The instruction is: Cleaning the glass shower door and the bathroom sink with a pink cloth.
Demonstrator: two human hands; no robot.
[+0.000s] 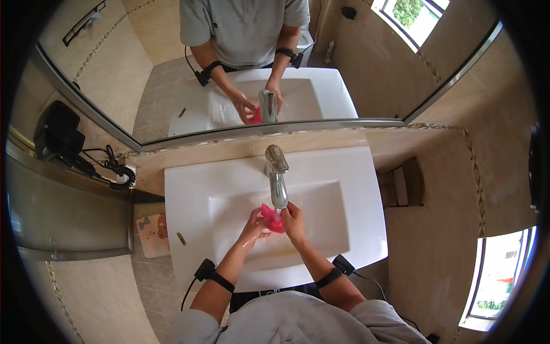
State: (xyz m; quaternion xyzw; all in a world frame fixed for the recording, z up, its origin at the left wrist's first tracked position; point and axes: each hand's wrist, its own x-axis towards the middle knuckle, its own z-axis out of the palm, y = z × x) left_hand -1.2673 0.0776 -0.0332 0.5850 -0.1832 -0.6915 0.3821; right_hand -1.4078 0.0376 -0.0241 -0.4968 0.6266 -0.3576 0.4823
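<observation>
Over the basin of a white sink [195, 172], both my hands hold a small, bright pink, soft-looking item [274, 221] whose kind I cannot make out. It sits right below the spout of a chrome faucet [278, 186], and water seems to run onto it. My left hand [254, 226] grips its left side with bent fingers, wet at the wrist. On the other side, my right hand [294, 222] pinches its edge close to the spout tip. The fingertips are partly hidden behind the item.
A framed mirror [166, 92] above the sink reflects my arms and the basin. To the left, a black hair dryer [60, 137] with a coiled cord hangs on the wall. A patterned mat [153, 234] lies on the floor at left. A brown woven holder [404, 183] stands at right.
</observation>
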